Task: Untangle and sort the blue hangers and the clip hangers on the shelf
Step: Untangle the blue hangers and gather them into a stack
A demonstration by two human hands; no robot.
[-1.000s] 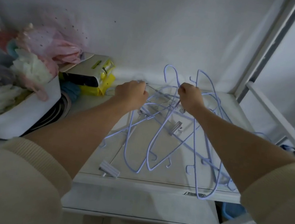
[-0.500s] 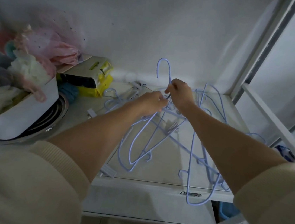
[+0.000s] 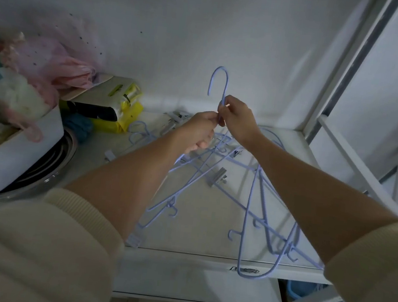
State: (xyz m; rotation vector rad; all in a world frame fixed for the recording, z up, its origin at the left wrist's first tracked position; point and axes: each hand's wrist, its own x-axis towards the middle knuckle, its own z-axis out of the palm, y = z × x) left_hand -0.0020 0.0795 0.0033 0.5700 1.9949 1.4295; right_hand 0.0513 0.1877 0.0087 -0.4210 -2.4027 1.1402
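I'm pinching the neck of a thin blue wire hanger (image 3: pixel 221 88) with both hands, my left hand (image 3: pixel 201 131) just below my right hand (image 3: pixel 237 123), hook pointing straight up. Its long axis is running up and down, with the tangled blue hangers (image 3: pixel 256 202) and a grey clip hanger (image 3: pixel 217 176) lying directly beneath on the white shelf (image 3: pixel 197 240), so I reckon I'm pulling upward.

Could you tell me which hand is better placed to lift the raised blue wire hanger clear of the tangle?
Probably the right hand: it pinches the neck of the raised blue wire hanger just under its hook. The left hand grips lower, among the crossed wires, so it suits holding the pile down.
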